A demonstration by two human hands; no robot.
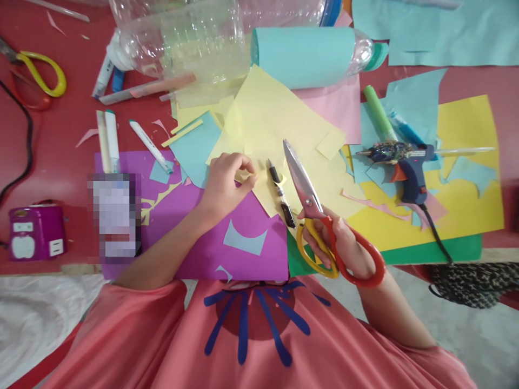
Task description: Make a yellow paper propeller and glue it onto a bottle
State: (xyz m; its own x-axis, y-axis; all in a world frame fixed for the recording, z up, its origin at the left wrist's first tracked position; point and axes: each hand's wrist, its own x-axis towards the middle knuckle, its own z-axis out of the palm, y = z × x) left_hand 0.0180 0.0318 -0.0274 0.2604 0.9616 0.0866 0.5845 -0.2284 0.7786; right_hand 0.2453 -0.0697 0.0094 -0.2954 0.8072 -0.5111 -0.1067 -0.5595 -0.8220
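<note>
My right hand (338, 243) is closed round the handles of a pair of scissors (306, 189), one loop red and one yellow. Their blades point up and left over pale yellow paper (267, 119). Above that paper my left hand (233, 175) has thumb and index finger brought together, and a small yellowish bit shows between them, too small to name. A black pen (280, 192) lies between my two hands. Purple paper (203, 254) lies beneath my left forearm, with a light blue cut piece (245, 237) on it.
A bottle wrapped in light blue paper (304, 56) lies behind, beside clear bottles (182, 40). On the right rests a blue glue gun (413, 173) with its cord. Markers (150, 146), a phone (115, 216), a purple box (36, 232) and other scissors (44, 73) are on the left.
</note>
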